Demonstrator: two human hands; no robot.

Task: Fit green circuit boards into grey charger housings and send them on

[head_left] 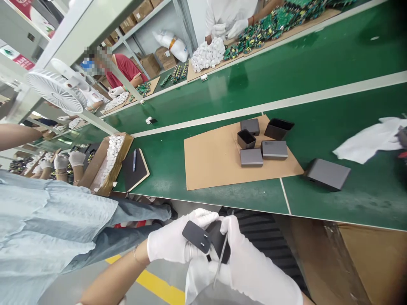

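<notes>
My left hand (173,239), in a white glove, is closed on a black rounded-rectangle end cover (196,236) with two small metal pins on its face. Against it on the right is a dark grey housing (219,239), which my gloved right hand (251,262) grips from the other side. A thin metal rod-like tool (220,260) runs along the right fingers; its exact kind and how it is held are unclear. White cloth (199,277) hangs below the two hands. Both hands are in front of the bench edge, above my lap.
On the green bench (165,169) lies a cardboard sheet (210,161) bearing several dark grey cases (275,149). Another case (329,173) and a white cloth (372,140) are farther right. A notebook (136,173), pen and box of white parts (110,165) sit left, beside a co-worker.
</notes>
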